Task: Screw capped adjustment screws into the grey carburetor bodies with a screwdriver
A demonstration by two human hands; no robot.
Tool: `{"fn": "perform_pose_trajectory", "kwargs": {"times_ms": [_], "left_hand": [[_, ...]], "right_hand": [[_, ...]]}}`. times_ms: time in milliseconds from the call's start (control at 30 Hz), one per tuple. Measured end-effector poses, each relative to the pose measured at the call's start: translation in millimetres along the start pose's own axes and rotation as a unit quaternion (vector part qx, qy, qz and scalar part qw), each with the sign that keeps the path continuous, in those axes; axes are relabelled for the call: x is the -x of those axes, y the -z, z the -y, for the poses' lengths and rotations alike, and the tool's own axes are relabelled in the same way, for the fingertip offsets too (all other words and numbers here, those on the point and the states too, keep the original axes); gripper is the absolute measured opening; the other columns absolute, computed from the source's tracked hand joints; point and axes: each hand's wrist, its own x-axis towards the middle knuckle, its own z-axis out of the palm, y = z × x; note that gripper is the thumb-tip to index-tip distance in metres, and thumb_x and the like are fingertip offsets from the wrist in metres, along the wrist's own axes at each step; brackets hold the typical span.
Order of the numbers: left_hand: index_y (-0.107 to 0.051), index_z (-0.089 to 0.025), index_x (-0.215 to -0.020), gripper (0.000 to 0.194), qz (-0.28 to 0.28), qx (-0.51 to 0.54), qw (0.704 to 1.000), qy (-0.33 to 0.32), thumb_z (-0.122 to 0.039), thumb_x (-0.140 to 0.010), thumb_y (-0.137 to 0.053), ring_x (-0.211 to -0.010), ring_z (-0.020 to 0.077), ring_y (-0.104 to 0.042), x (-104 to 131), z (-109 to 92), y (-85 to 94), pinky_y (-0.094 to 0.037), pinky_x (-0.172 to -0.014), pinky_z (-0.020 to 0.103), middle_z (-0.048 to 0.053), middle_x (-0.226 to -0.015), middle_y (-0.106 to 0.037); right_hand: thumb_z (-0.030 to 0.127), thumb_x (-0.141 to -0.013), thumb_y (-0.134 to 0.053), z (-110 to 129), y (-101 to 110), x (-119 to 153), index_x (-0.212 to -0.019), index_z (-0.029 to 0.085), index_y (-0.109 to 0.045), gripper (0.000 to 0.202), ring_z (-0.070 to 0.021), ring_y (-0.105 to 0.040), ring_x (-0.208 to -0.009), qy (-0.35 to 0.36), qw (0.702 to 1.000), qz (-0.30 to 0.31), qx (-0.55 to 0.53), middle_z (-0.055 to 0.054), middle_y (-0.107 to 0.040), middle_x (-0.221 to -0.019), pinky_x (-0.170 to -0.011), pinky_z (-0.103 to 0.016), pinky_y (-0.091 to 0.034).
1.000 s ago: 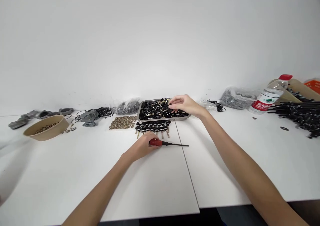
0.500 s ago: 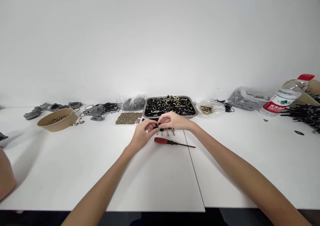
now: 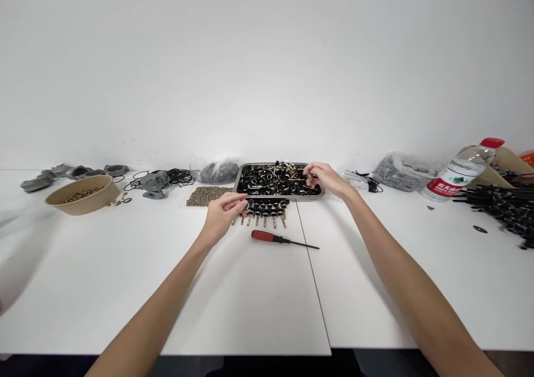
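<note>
My left hand (image 3: 225,213) pinches a small black ring-like part at the left end of a row of black parts with brass-coloured screws (image 3: 265,213). Over the right side of a metal tray (image 3: 278,198) of mixed black and brass pieces is my right hand (image 3: 323,178). Its fingers are closed around a thin brass-coloured screw. A red and black screwdriver (image 3: 267,236) lies in front of the row. Small brass nuts (image 3: 207,196) lie in a heap left of the tray.
A tan bowl (image 3: 87,203) and grey parts (image 3: 154,184) are at the left. Clear bags line the wall. At the right are a water bottle (image 3: 453,178) and a pile of black parts (image 3: 507,204).
My hands have parted. The right one moved right and back to the tray; the left one moved slightly left, which uncovers the row of parts. The view has shifted slightly.
</note>
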Motion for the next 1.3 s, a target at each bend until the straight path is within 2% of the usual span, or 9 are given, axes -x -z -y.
{"fn": "perform_pose_trajectory", "kwargs": {"times_ms": [133,267,467,633,800,900,1000,1133,1300], "left_hand": [[-0.072,-0.011,-0.091,0.039,0.013,0.041,0.998,0.048,-0.045,-0.072,-0.078,-0.070,0.0168,-0.068,-0.2,4.7,2.1,-0.055,-0.071,0.030,0.009,-0.088,-0.069],[-0.063,-0.013,-0.098,0.042,0.049,0.129,0.986,0.089,-0.044,-0.074,-0.078,-0.073,0.0210,-0.070,0.5,6.4,1.8,-0.055,-0.072,0.034,0.008,-0.081,-0.071],[-0.062,-0.012,-0.098,0.039,0.070,0.119,0.987,0.083,-0.039,-0.075,-0.078,-0.064,0.0196,-0.067,0.2,4.1,2.2,-0.053,-0.068,0.035,0.008,-0.074,-0.069],[-0.062,-0.014,-0.101,0.042,0.049,0.061,0.995,0.068,-0.033,-0.069,-0.082,-0.066,0.0174,-0.065,0.7,4.5,2.6,-0.048,-0.065,0.029,0.003,-0.070,-0.065],[-0.063,-0.016,-0.100,0.038,0.049,-0.054,0.997,-0.013,-0.025,-0.067,-0.079,-0.068,0.0110,-0.054,3.7,8.6,-2.6,-0.045,-0.064,0.025,0.000,-0.077,-0.059],[-0.063,-0.017,-0.102,0.034,0.070,-0.094,0.992,-0.043,-0.022,-0.070,-0.074,-0.069,0.0101,-0.052,5.5,14.3,-6.3,-0.045,-0.067,0.025,0.002,-0.086,-0.059],[-0.062,-0.018,-0.105,0.035,0.101,-0.104,0.989,-0.044,-0.022,-0.072,-0.072,-0.069,0.0102,-0.050,7.6,18.0,-9.6,-0.044,-0.067,0.026,0.002,-0.088,-0.057],[-0.058,-0.018,-0.111,0.041,0.140,-0.091,0.986,-0.024,-0.024,-0.073,-0.072,-0.069,0.0100,-0.050,11.7,16.7,-13.5,-0.045,-0.069,0.026,0.002,-0.089,-0.057],[-0.057,-0.019,-0.116,0.047,0.151,-0.086,0.985,-0.010,-0.023,-0.072,-0.072,-0.070,0.0096,-0.050,14.7,14.5,-15.5,-0.045,-0.072,0.027,0.002,-0.090,-0.057]], "right_hand": [[0.025,-0.087,-0.046,-33.1,16.0,-1.8,-0.086,0.015,-0.063,0.020,-0.0171,-0.057,-0.071,-0.027,0.990,-0.079,0.117,-0.007,-0.065,-0.083,-0.065,-0.029,-0.043],[0.020,-0.076,-0.065,-53.9,12.7,-4.7,-0.076,0.018,-0.069,0.005,-0.0175,-0.057,-0.074,-0.020,0.980,-0.017,0.198,-0.005,-0.068,-0.084,-0.070,-0.028,-0.042],[0.016,-0.079,-0.066,-62.6,7.3,-6.9,-0.081,0.019,-0.073,0.009,-0.0165,-0.059,-0.075,0.002,0.964,0.024,0.265,-0.005,-0.067,-0.087,-0.070,-0.026,-0.042],[0.024,-0.084,-0.063,-37.4,18.6,2.3,-0.087,0.019,-0.073,0.011,-0.0184,-0.056,-0.079,0.033,0.956,-0.018,0.289,-0.007,-0.062,-0.092,-0.072,-0.029,-0.040],[0.029,-0.083,-0.064,19.0,18.3,14.2,-0.085,0.023,-0.074,0.012,-0.0186,-0.054,-0.078,0.073,0.961,-0.039,0.264,-0.005,-0.060,-0.089,-0.069,-0.030,-0.039],[0.021,-0.082,-0.062,53.8,-4.8,26.1,-0.080,0.022,-0.072,0.011,-0.0166,-0.054,-0.074,0.132,0.961,0.038,0.239,-0.005,-0.062,-0.090,-0.064,-0.029,-0.037],[0.012,-0.080,-0.060,75.0,-37.9,36.8,-0.075,0.020,-0.068,0.013,-0.0160,-0.053,-0.076,0.197,0.935,0.065,0.286,-0.004,-0.059,-0.085,-0.064,-0.028,-0.034],[0.008,-0.082,-0.057,79.5,-72.6,43.7,-0.075,0.018,-0.064,0.014,-0.0147,-0.051,-0.071,0.232,0.890,0.081,0.385,-0.004,-0.059,-0.086,-0.059,-0.029,-0.028],[0.005,-0.082,-0.058,75.4,-88.9,47.1,-0.076,0.015,-0.063,0.013,-0.0190,-0.051,-0.077,0.255,0.864,0.079,0.427,-0.007,-0.060,-0.088,-0.061,-0.032,-0.026]]}}
